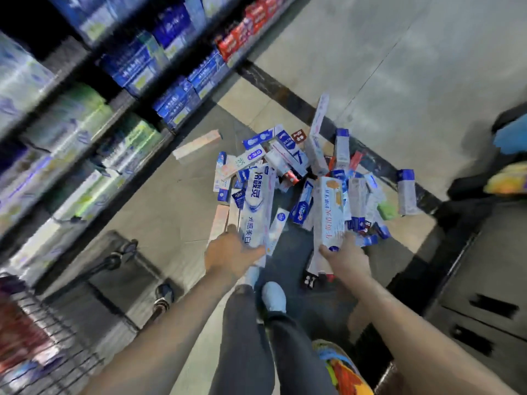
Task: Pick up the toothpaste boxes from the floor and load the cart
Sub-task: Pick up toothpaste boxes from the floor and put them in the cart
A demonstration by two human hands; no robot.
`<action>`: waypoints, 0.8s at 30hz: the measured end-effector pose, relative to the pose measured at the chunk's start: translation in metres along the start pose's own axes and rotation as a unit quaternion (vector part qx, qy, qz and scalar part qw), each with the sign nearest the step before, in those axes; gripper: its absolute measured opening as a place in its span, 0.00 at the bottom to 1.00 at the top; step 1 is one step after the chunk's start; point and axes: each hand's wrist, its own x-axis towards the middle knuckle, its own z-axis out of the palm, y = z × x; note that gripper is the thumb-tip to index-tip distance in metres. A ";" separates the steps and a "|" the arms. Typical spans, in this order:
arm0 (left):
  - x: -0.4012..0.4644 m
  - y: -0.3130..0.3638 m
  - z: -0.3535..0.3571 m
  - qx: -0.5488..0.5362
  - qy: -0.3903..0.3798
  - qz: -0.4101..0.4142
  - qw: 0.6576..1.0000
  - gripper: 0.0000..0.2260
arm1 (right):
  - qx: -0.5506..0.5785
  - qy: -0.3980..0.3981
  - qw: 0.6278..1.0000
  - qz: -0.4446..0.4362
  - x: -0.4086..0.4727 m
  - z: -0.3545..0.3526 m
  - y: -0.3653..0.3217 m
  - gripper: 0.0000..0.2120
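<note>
A heap of toothpaste boxes [299, 166] lies on the floor in the middle of the aisle, mostly white and blue. My left hand [231, 253] grips the near end of a long white box with blue lettering [255, 206]. My right hand [346, 258] holds the near end of a white box with orange marks [328, 212], and more boxes show under its palm. Both hands hover at the heap's near edge. The wire cart [37, 337] stands at the lower left, with some coloured packs inside.
Dark shelves [99, 89] stocked with toothpaste boxes run along the left. A lone pale box [196, 145] lies near the shelf foot. A dark cabinet [484, 295] stands at the right. My legs and light shoe [273, 296] are below the heap. Cart wheels [164, 295] sit nearby.
</note>
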 end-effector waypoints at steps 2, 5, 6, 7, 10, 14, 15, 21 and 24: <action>-0.037 -0.002 -0.028 -0.027 0.018 0.002 0.999 0.30 | -0.008 0.012 0.999 -0.033 -0.035 -0.026 -0.005 0.30; -0.091 -0.016 -0.060 -0.063 0.046 -0.008 0.997 0.25 | 0.012 0.025 0.997 -0.069 -0.080 -0.053 -0.010 0.31; -0.106 -0.023 -0.067 -0.080 0.053 -0.012 0.995 0.24 | 0.021 0.030 0.996 -0.087 -0.094 -0.059 -0.015 0.32; -0.122 -0.030 -0.074 -0.096 0.059 -0.018 0.993 0.23 | 0.027 0.032 0.994 -0.103 -0.107 -0.064 -0.020 0.32; -0.167 -0.056 -0.094 -0.120 0.090 -0.030 0.988 0.19 | 0.028 0.029 0.983 -0.182 -0.143 -0.071 -0.038 0.32; -0.225 -0.097 -0.123 -0.150 0.140 -0.067 0.977 0.18 | -0.009 -0.001 0.957 -0.289 -0.186 -0.065 -0.078 0.30; -0.236 -0.110 -0.129 -0.150 0.154 -0.076 0.974 0.17 | -0.036 -0.007 0.950 -0.309 -0.197 -0.061 -0.090 0.28; -0.297 -0.197 -0.158 -0.143 0.266 -0.154 0.941 0.24 | -0.105 -0.037 0.893 -0.436 -0.278 -0.015 -0.171 0.23; -0.319 -0.247 -0.160 -0.170 0.287 -0.212 0.919 0.28 | -0.138 -0.052 0.865 -0.480 -0.321 0.020 -0.204 0.22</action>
